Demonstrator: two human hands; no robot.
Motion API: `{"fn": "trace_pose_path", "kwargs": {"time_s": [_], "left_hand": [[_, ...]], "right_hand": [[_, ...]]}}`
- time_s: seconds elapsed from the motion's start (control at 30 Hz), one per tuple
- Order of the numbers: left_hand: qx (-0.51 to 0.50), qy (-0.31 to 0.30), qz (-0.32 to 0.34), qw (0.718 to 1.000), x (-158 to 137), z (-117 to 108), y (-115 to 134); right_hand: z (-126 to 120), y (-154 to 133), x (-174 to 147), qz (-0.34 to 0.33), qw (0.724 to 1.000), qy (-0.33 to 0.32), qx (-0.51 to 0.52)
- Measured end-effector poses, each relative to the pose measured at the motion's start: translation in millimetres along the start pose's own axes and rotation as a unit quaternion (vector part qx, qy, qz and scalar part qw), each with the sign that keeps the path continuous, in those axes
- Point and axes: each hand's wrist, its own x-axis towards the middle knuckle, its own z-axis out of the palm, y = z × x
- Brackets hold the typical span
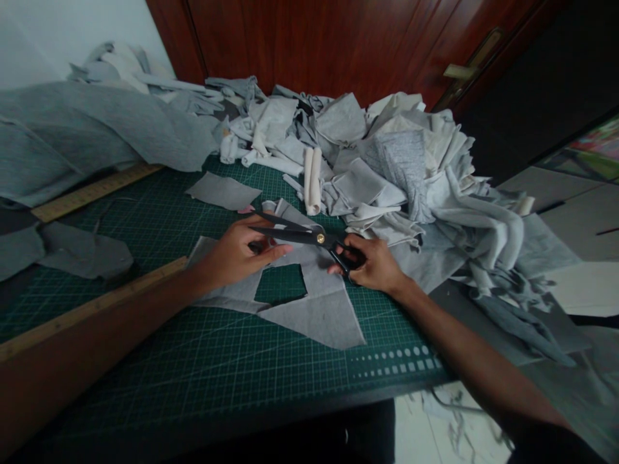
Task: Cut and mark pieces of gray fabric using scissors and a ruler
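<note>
My right hand is wrapped round the handles of black scissors, whose blades are slightly parted and point left. Under the scissors, a grey fabric piece lies on the green cutting mat, with a four-sided gap in it showing the mat. My left hand is at the fabric's upper left, by the blade tips, its thumb stretched right and its fingers curled on the cloth. The blades partly cover those fingertips. Just beyond it lies a separate flat grey scrap.
Piles of grey and cream fabric scraps fill the back and right of the table. Two wooden rulers lie at the left, one partly under my left forearm. Large grey cloth covers the far left. A wooden door stands behind.
</note>
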Motion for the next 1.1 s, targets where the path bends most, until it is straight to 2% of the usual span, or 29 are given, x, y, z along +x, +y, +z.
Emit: {"fn": "trace_pose_path", "kwargs": {"time_s": [0.2, 0.47, 0.77, 0.97, 1.1], "left_hand": [[-0.050, -0.027, -0.020, 0.998, 4.4, -1.4, 5.5], [-0.065, -0.008, -0.025, 0.998, 5.3, -0.8, 4.0], [-0.150, 0.054, -0.074, 0.984, -0.3, -5.9, -0.7], [-0.166, 0.071, -0.030, 0.983, -1.3, -5.3, -8.6], [-0.216, 0.109, -0.072, 0.968, -8.2, -2.6, -21.3]], "right_hand": [[1.9, -7.5, 0.2, 0.008, 1.000, -0.009, 0.010], [1.2, -10.1, 0.2, 0.030, 0.999, -0.018, 0.006], [-2.4, 2.0, 0.7, 0.018, 1.000, 0.008, -0.013], [-4.8, 3.4, 2.7, 0.033, 0.999, 0.014, -0.021], [-4.5, 3.3, 2.6, 0.038, 0.999, 0.003, -0.013]]}}
